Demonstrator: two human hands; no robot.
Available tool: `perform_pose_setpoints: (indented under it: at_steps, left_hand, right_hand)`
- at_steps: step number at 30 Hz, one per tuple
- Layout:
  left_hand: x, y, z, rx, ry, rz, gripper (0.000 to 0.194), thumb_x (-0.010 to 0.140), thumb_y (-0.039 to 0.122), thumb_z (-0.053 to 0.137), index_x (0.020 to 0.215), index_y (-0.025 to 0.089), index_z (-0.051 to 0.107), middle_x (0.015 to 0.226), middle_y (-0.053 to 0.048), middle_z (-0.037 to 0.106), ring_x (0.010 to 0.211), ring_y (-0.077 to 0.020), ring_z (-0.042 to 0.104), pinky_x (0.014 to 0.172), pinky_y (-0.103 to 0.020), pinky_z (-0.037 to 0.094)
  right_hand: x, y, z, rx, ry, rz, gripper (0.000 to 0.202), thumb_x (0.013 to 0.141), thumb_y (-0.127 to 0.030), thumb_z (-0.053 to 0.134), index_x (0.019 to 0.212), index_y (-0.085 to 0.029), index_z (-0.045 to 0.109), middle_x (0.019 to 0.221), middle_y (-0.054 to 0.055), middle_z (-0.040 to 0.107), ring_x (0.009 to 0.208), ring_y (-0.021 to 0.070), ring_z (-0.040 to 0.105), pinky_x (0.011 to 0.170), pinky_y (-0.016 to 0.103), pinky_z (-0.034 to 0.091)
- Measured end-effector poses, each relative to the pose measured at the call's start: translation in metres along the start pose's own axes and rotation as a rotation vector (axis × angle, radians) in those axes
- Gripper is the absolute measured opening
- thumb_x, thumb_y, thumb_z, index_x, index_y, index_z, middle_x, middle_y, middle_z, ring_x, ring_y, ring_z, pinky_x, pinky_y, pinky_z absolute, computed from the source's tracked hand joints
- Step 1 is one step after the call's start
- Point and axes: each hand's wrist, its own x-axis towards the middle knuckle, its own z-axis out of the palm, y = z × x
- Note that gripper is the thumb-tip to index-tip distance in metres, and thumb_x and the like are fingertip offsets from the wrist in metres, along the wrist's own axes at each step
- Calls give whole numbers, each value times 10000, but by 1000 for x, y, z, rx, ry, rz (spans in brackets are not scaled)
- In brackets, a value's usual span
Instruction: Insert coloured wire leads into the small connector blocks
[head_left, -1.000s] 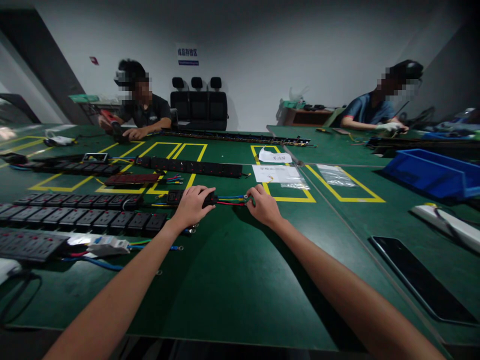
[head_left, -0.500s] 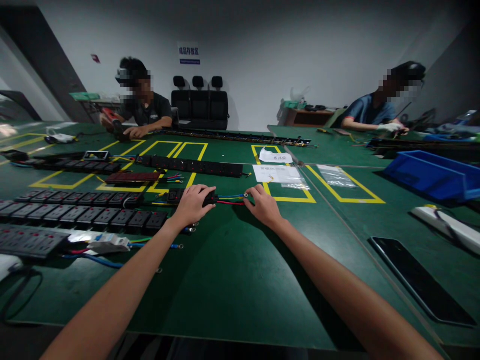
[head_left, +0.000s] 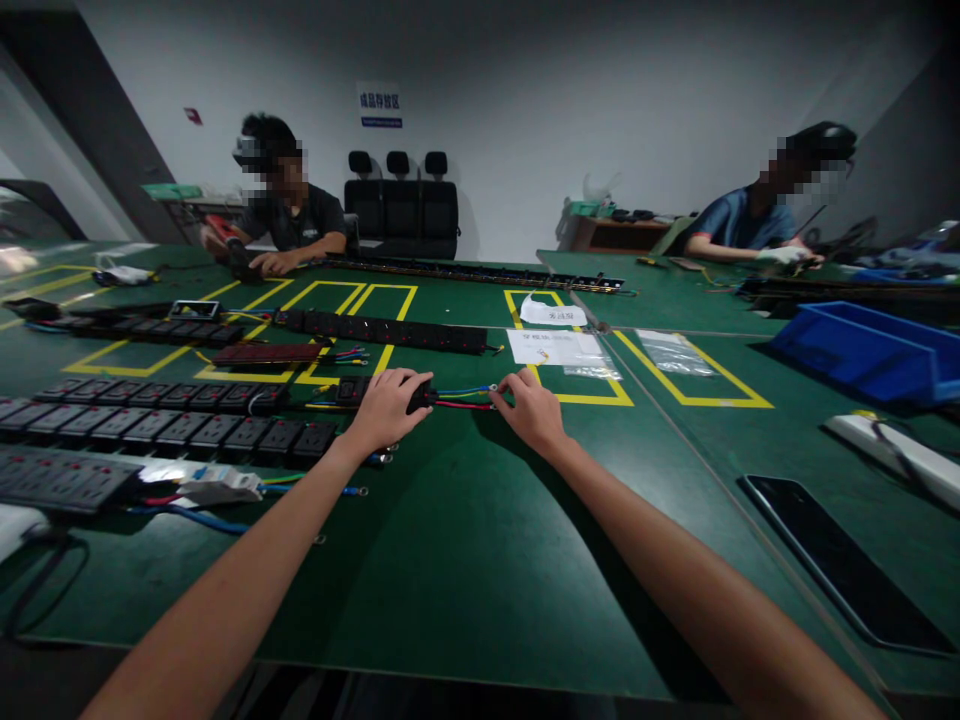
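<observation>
Under my left hand (head_left: 388, 412) lies a short black socket module (head_left: 349, 391), gripped between thumb and fingers and partly covered by them. A blue wire (head_left: 461, 393) and a red wire (head_left: 461, 404) come out of its right end. My right hand (head_left: 531, 412) is closed in a pinch at the tip of the red wire, whose end the fingertips hide. Just beside those fingers shows the ring terminal of the blue wire. Several long black socket strips (head_left: 195, 435) lie left of my left hand, with lugged wires at their right ends.
A phone (head_left: 840, 560), a white power strip (head_left: 892, 455) and a blue bin (head_left: 870, 350) stand at the right. Papers (head_left: 551, 347) and a plastic bag (head_left: 675, 352) lie ahead. Two co-workers sit across the green table (head_left: 465, 590); one holds a red power tool (head_left: 225, 235).
My right fingertips have shifted slightly away from the blue wire's ring terminal, which shows more clearly now. My left hand stays on the socket module.
</observation>
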Motion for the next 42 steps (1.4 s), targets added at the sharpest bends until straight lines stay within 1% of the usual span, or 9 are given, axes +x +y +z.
perform_pose_setpoints:
  at_steps: [3,7,9,15,21,27,32,35,42]
  left_hand:
    - [0,1,0,3,-2,-3,527,935,397,630,1424,211,568,1277,-143,619,1193,-342,561,1059,-530,420]
    - [-1,3,2,18,34,-5,551,951,438,598,1450,209,549,1382,-158,579,1332,-359,487,1170,-577,304]
    - [-1,3,2,26,56,-19,533,946,450,601,1425,217,569,1380,-157,574,1337,-361,483,1179,-584,288]
    - [0,4,1,11,25,-27,457,951,439,597,1346,210,615,1323,-142,611,1259,-337,539,1091,-531,395]
    - [0,3,1,-30,14,-21,460,938,386,597,1365,216,604,1338,-143,618,1260,-342,546,1081,-542,399]
    - [0,2,1,-21,13,-9,460,928,331,581,1375,226,595,1332,-134,625,1252,-334,553,1085,-539,402]
    - [0,1,2,-9,12,-9,466,927,319,578,1380,209,586,1336,-134,623,1259,-330,548,1092,-532,396]
    - [-1,1,2,-5,9,-9,471,926,314,580,1384,205,585,1334,-137,622,1260,-331,549,1093,-532,396]
    - [-1,1,1,-13,9,-8,472,923,311,585,1384,208,589,1327,-137,623,1257,-337,552,1093,-537,396]
  right_hand:
    - [-1,1,1,19,24,-15,307,998,-478,522,937,-213,665,973,49,609,724,155,566,545,267,264]
    - [-2,0,1,46,39,-81,349,1005,-467,486,911,-208,700,944,53,624,721,148,562,565,268,283]
    - [-2,-1,1,40,35,-104,379,1011,-462,468,901,-206,725,946,60,639,716,144,559,573,272,288]
    - [-1,-4,-2,-14,6,-25,490,1015,-505,457,752,-200,734,856,55,645,654,134,530,546,288,247]
    - [0,-4,-3,-28,23,59,535,1022,-535,433,727,-193,721,811,57,633,657,139,536,542,287,231]
    - [1,-3,-4,-48,-18,58,592,1037,-523,400,669,-193,725,777,61,633,633,137,532,544,299,217]
    - [2,-3,-4,-44,-37,65,589,1054,-443,376,650,-183,717,782,65,649,616,131,526,552,312,212]
    - [2,-3,-3,-35,-47,44,585,1051,-436,380,633,-183,700,760,60,643,595,128,508,553,313,212]
    - [0,1,-5,93,55,-57,513,1043,-392,389,695,-178,699,794,66,635,651,141,540,614,286,335]
